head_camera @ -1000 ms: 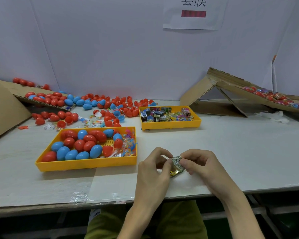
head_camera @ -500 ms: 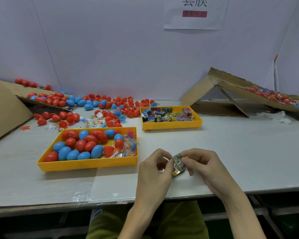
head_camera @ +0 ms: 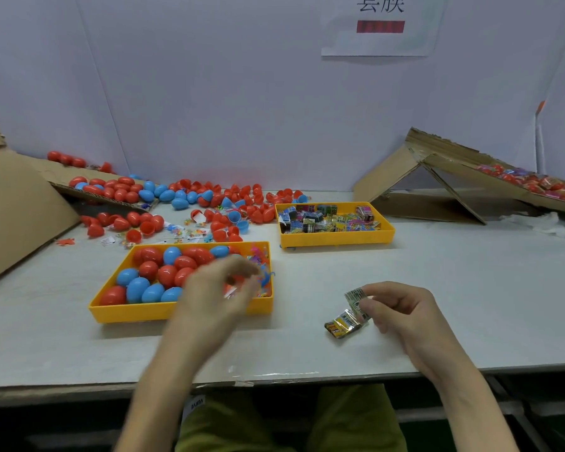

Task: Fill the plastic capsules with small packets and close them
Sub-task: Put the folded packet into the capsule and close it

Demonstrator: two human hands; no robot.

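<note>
- While both hands were working the packet (head_camera: 348,316) half a second ago, we now hold it with the right hand (head_camera: 405,316) alone. Thumb and fingertips pinch its upper end, and the rest hangs crumpled just above the table, near the front edge.
- Left hand (head_camera: 219,288) has let go and swung left. It sits over the right end of the near yellow tray (head_camera: 177,316), motion-blurred, fingers curled. We cannot tell whether it already grips anything.
- Our read: packet prep is done and fetching a capsule is next. Nothing is filled or closed this cycle yet.
- Near yellow tray holds red and blue capsules (head_camera: 150,272) that look closed, plus a clump of small colourful bits at its right end, by the left hand.
- Second yellow tray (head_camera: 336,239) sits further back and right, full of small packets.
- Behind both trays, loose capsules and halves (head_camera: 190,197) are scattered toward the wall, mostly red, some blue.
- Table (head_camera: 437,288) is a pale flat board with tape patches along the front edge.
- Cardboard ramp (head_camera: 437,164) at back right carries wrapped items (head_camera: 529,179). A cardboard sheet (head_camera: 13,207) leans at far left, and more cardboard just behind it carries capsules.
- Plain white wall behind, with a paper sign (head_camera: 380,24) stuck up top.
- Olive trousers show below the table edge.
</note>
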